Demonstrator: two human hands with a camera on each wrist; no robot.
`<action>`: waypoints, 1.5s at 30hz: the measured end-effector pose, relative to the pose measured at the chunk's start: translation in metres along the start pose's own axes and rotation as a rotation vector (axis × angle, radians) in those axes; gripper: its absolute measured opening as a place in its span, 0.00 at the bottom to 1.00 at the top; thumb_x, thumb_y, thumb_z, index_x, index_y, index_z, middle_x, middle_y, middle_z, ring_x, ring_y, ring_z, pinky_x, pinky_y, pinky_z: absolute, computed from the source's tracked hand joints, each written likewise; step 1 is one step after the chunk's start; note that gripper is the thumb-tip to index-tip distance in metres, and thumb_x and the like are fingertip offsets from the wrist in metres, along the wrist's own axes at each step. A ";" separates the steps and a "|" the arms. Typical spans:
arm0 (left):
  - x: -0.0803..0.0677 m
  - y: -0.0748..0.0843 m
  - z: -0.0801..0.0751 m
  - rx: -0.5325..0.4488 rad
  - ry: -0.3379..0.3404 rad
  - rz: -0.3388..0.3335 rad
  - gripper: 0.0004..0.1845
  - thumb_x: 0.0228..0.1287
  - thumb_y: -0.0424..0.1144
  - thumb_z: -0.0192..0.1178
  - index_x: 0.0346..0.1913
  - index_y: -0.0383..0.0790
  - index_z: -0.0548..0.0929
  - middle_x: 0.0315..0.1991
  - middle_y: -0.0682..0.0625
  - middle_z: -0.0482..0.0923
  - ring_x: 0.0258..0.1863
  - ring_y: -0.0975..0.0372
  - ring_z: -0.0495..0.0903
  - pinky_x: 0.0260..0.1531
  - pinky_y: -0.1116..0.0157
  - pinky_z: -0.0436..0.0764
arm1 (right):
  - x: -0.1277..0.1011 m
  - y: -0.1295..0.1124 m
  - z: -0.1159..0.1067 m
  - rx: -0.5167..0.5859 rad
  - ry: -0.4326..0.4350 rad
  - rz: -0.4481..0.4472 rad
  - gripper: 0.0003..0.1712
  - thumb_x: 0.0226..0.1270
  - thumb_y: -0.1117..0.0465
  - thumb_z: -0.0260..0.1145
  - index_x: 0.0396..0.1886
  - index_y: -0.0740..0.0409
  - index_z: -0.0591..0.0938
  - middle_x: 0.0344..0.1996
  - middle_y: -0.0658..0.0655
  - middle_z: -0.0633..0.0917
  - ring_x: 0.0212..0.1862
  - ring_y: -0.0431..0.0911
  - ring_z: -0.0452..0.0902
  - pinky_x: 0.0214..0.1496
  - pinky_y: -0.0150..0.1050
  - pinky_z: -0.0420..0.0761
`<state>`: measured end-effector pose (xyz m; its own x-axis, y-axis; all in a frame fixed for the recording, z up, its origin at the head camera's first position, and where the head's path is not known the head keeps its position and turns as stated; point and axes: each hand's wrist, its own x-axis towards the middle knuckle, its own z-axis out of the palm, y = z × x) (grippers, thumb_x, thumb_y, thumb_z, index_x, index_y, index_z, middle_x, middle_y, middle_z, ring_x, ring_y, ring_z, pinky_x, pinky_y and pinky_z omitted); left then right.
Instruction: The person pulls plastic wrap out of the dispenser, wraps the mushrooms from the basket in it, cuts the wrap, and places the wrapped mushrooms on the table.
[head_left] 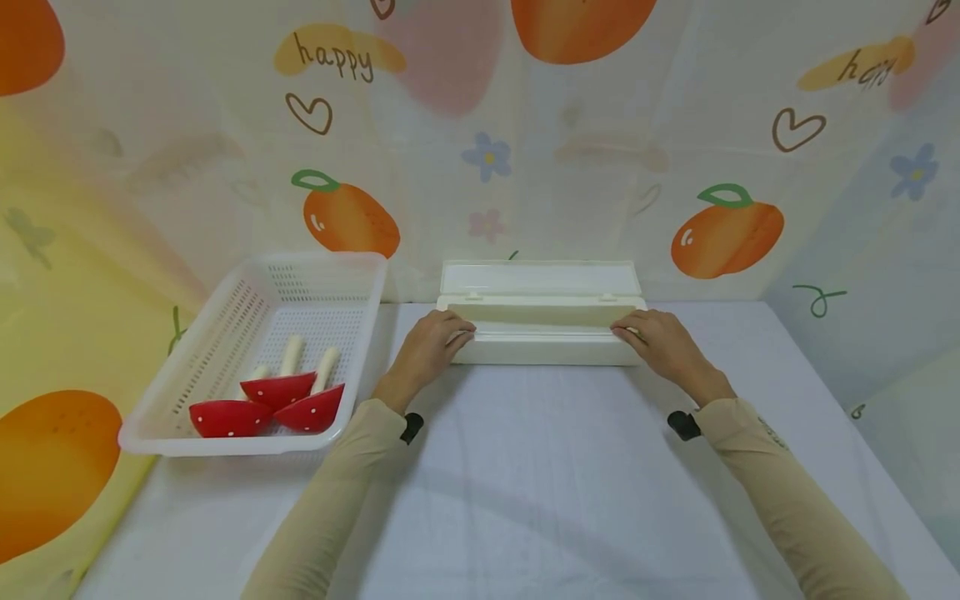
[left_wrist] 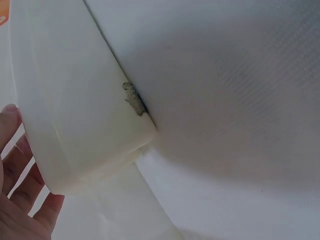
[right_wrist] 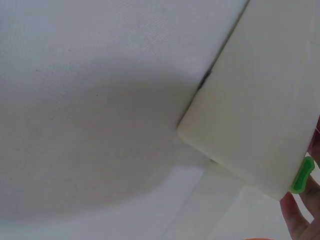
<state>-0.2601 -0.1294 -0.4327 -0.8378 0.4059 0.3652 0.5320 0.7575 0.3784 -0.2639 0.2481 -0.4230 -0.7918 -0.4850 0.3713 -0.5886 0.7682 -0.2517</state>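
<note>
A long white box (head_left: 547,353) with its hinged lid (head_left: 538,277) tipped back lies at the middle of the table, like a cling film dispenser. My left hand (head_left: 429,343) grips the left end of its front rim, thumb and fingers drawn together there. At the opposite end my right hand (head_left: 663,343) pinches the same rim. A thin white strip (head_left: 542,335) runs along the rim between both hands. In the right wrist view, a small green piece (right_wrist: 302,175) sits at the box's corner beside the right fingers (right_wrist: 295,215). My palms hide parts of both box ends.
On the left stands a white perforated basket (head_left: 255,446) holding several red, white-dotted pieces (head_left: 231,419) with pale handles. A white cloth (head_left: 540,483) covers the table. Behind the box hangs a printed curtain (head_left: 540,183) with orange fruit and flowers.
</note>
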 end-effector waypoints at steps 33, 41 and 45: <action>0.013 0.001 0.000 -0.155 0.090 -0.132 0.10 0.74 0.38 0.55 0.46 0.34 0.82 0.34 0.44 0.85 0.27 0.58 0.75 0.32 0.64 0.77 | 0.004 0.006 -0.002 0.220 -0.017 0.168 0.12 0.73 0.67 0.59 0.49 0.71 0.82 0.44 0.68 0.85 0.46 0.60 0.82 0.51 0.56 0.81; 0.017 0.004 -0.005 -0.223 0.137 -0.141 0.11 0.75 0.37 0.54 0.47 0.32 0.81 0.34 0.42 0.83 0.29 0.57 0.75 0.33 0.64 0.77 | 0.007 0.004 -0.007 0.301 0.089 0.168 0.10 0.74 0.68 0.58 0.48 0.71 0.79 0.41 0.69 0.84 0.42 0.59 0.83 0.44 0.48 0.84; 0.018 0.005 -0.007 -0.241 0.143 -0.149 0.11 0.75 0.37 0.54 0.47 0.32 0.81 0.36 0.42 0.83 0.31 0.56 0.77 0.35 0.63 0.78 | 0.009 0.001 -0.011 0.313 0.100 0.166 0.10 0.75 0.67 0.57 0.48 0.71 0.79 0.41 0.69 0.84 0.40 0.60 0.84 0.37 0.29 0.79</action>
<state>-0.2713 -0.1217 -0.4178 -0.8921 0.2104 0.3999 0.4326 0.6532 0.6214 -0.2697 0.2486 -0.4104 -0.8701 -0.3095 0.3836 -0.4869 0.6603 -0.5717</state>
